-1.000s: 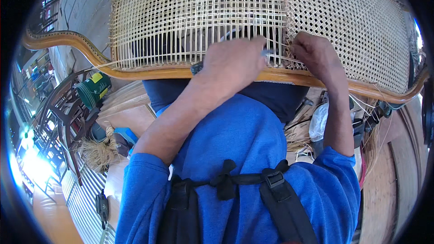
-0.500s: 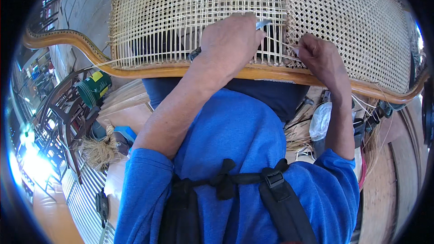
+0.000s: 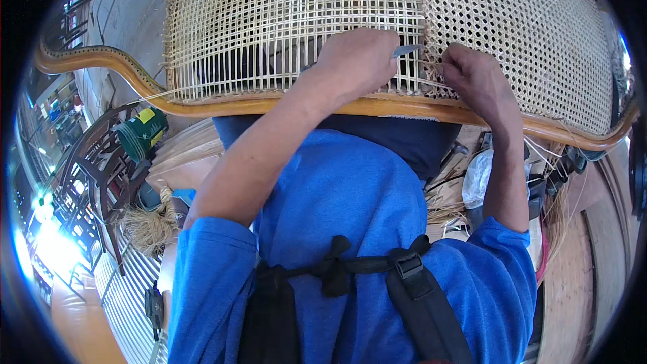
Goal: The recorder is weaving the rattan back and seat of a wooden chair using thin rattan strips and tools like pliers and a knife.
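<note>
A woven cane panel stretches across a curved wooden frame in front of me. Its left part is an open square grid, while the right part has a denser weave with small holes. My left hand is closed round a knife over the grid's lower edge; the knife's blade points right, near the seam between the two weaves. To the right, my closed right hand pinches a thin cane strand by the seam, just above the frame. Its fingertips are partly hidden.
A green pot-like container stands at the left beside dark wooden chair parts. Below it lies a bundle of pale fibre. A clear plastic bag is by my right forearm, and wooden boards lie at the lower right.
My left hand with the knife has shifted slightly right and down, bringing the blade to the seam. My right hand has moved up a little, staying closed.
</note>
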Motion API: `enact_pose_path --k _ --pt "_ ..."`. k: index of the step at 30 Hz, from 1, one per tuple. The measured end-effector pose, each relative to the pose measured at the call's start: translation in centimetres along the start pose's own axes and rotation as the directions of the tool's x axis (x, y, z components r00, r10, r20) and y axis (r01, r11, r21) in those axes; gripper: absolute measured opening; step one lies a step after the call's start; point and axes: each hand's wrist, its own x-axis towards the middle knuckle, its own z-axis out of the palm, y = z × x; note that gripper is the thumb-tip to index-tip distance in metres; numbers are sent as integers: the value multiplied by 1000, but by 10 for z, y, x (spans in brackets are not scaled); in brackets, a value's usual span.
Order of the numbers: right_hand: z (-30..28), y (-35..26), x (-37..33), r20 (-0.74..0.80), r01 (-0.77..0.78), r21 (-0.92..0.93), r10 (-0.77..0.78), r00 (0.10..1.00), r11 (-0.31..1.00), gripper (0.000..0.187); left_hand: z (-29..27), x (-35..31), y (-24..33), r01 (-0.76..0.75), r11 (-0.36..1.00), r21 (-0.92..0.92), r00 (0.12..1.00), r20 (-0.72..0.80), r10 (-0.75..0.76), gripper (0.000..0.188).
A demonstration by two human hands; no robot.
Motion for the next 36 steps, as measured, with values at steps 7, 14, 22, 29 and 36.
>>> enact_pose_path --k 7,14,22,29,36 --pt "9 -5 -2 -71 2 12 -1 997 1000 22 -14 -13 3 202 979 27 944 -273 -188 25" --pt "10 1 -2 -62 9 88 -4 998 996 23 -25 -8 14 47 944 327 999 7 -52 20" --pt "3 -3 1 -19 7 30 -7 1000 1000 18 -1 -20 4 168 983 69 983 -88 -162 39" --pt "3 1 6 -14 33 41 -33 999 999 18 5 -21 -3 274 959 -76 956 -88 -280 50" --pt "1 2 11 14 33 45 -34 999 998 17 5 -25 -1 288 954 -84 949 -107 -296 50"
